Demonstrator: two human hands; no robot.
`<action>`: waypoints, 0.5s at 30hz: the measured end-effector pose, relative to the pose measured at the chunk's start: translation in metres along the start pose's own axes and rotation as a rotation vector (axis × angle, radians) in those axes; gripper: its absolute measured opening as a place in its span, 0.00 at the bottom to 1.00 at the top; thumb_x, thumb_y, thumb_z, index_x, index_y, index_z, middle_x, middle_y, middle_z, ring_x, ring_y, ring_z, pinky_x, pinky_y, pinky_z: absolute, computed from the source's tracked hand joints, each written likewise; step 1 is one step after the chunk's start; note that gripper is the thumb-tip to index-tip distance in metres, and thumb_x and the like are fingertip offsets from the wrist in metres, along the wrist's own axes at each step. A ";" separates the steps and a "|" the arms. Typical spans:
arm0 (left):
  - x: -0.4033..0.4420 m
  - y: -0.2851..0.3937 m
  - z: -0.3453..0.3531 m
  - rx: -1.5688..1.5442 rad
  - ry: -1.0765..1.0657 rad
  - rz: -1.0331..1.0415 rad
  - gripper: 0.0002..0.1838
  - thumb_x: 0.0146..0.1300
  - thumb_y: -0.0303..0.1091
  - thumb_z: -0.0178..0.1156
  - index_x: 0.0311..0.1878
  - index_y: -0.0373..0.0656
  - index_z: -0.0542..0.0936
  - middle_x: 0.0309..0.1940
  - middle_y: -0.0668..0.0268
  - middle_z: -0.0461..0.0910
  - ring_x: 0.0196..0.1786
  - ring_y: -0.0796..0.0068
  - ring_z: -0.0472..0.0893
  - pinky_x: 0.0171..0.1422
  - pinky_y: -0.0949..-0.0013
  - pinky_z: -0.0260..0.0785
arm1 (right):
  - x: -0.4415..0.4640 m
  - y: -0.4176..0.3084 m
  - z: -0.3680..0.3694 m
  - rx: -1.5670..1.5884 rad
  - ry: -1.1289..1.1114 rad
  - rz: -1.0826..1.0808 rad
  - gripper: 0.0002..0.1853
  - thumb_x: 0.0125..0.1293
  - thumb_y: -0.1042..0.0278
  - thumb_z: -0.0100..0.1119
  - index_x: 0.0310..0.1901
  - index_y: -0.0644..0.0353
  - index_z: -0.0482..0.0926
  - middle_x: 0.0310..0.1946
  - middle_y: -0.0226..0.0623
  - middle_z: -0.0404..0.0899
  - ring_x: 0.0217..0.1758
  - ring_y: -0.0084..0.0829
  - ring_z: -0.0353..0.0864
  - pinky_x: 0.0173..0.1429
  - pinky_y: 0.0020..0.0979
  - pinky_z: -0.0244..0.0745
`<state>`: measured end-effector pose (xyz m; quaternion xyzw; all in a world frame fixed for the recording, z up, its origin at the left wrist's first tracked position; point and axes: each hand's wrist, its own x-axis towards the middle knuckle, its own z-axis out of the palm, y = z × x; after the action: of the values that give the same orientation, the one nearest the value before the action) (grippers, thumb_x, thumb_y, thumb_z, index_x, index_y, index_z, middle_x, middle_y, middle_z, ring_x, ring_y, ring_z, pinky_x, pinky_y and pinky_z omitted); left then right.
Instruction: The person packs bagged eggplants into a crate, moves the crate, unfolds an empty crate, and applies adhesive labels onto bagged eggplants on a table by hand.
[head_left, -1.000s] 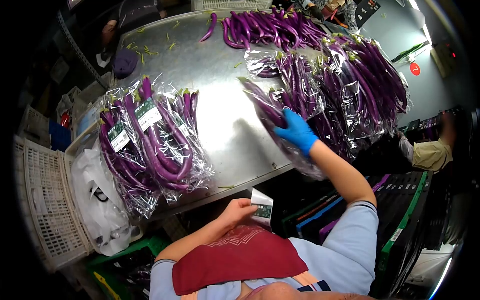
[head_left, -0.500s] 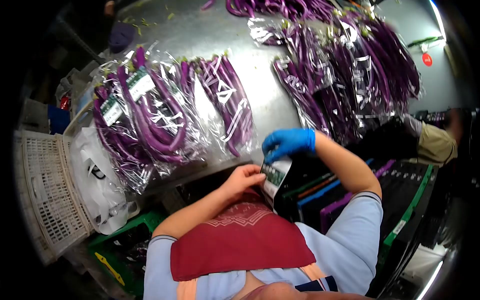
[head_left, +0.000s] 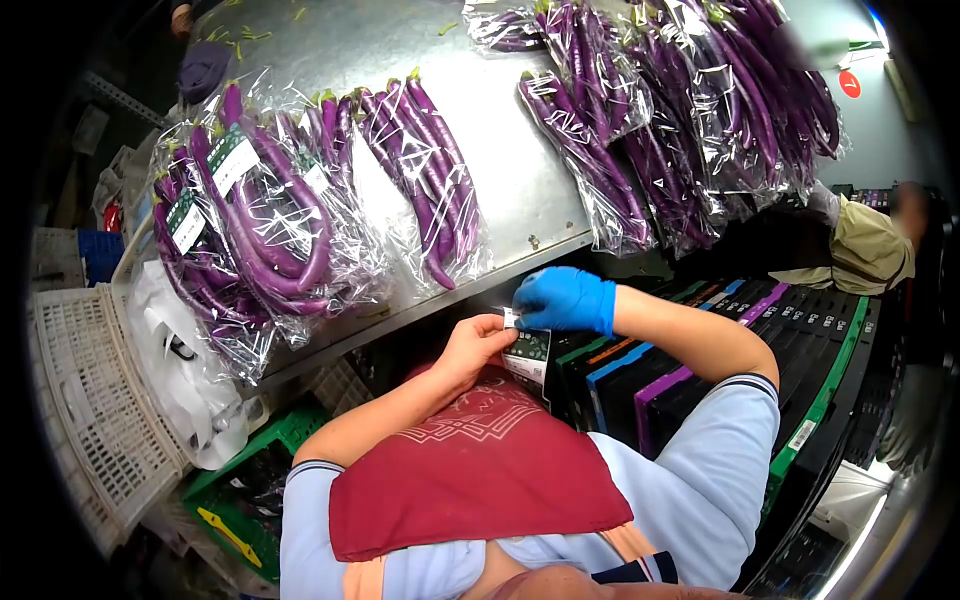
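My bare left hand pinches a strip of printed labels in front of the apron. My right hand, in a blue glove, has its fingers closed at the strip's upper edge; whether a label is between them is hidden. On the metal table beyond, a bagged bundle of eggplants without a visible label lies right of a pile of labelled bags. More bagged eggplants lie at the table's right side.
A white plastic basket and a white bag are at the left. Stacked black crates with coloured edges stand at the right, below the table's edge. A green crate sits low at the left. Another person's sleeve shows at the right.
The gloved hand has put down an eggplant bag beside the left pile and come back to the label strip. The view has shifted, with the table's far side now out of sight.
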<state>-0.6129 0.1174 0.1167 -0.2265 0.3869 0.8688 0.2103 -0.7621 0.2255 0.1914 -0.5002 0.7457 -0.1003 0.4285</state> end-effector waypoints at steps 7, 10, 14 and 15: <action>-0.001 0.003 -0.002 -0.001 0.066 0.015 0.07 0.56 0.26 0.55 0.37 0.35 0.77 0.29 0.67 0.77 0.29 0.81 0.76 0.34 0.77 0.68 | 0.007 -0.001 0.029 -0.186 0.099 -0.075 0.11 0.49 0.61 0.53 0.25 0.61 0.76 0.23 0.45 0.74 0.29 0.45 0.76 0.32 0.39 0.72; 0.001 0.003 -0.006 -0.063 0.079 -0.023 0.07 0.55 0.25 0.55 0.37 0.34 0.76 0.29 0.66 0.77 0.29 0.80 0.76 0.35 0.76 0.69 | 0.011 0.003 0.038 -0.343 0.170 -0.127 0.11 0.49 0.62 0.53 0.22 0.62 0.76 0.23 0.45 0.74 0.27 0.42 0.77 0.28 0.38 0.72; 0.003 0.000 -0.010 -0.046 0.066 -0.064 0.08 0.55 0.25 0.55 0.37 0.33 0.76 0.29 0.64 0.78 0.29 0.79 0.77 0.35 0.75 0.70 | 0.015 0.004 0.021 -0.306 0.193 -0.032 0.08 0.50 0.65 0.51 0.23 0.61 0.75 0.23 0.45 0.75 0.28 0.43 0.76 0.29 0.38 0.73; 0.004 -0.002 -0.012 -0.034 0.057 -0.080 0.08 0.55 0.25 0.55 0.37 0.32 0.76 0.28 0.64 0.78 0.28 0.78 0.77 0.34 0.75 0.70 | 0.014 0.002 0.007 -0.127 0.314 0.022 0.08 0.51 0.65 0.50 0.23 0.61 0.74 0.24 0.46 0.74 0.29 0.46 0.76 0.32 0.38 0.72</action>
<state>-0.6122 0.1108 0.1061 -0.2698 0.3684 0.8594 0.2299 -0.7602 0.2169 0.1786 -0.4961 0.8138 -0.1250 0.2755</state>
